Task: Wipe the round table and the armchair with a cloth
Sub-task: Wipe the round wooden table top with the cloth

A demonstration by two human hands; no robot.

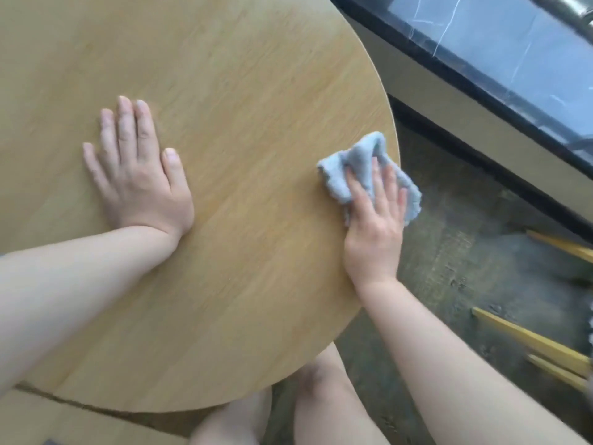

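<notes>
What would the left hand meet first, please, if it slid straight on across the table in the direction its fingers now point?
Nothing, as far as this view shows. The left hand lies flat on the round table, fingers pointing toward the far side, and only bare wood lies ahead up to the top of the picture. What lies beyond is out of view.

My left hand (138,175) lies flat on the round light-wood table (240,91), left of centre in the frame. My right hand (373,216) presses the crumpled pale-blue cloth (362,162) at the table's right edge. The dark marble ledge (500,43) crosses the upper right, and my knees show at the bottom edge.
</notes>
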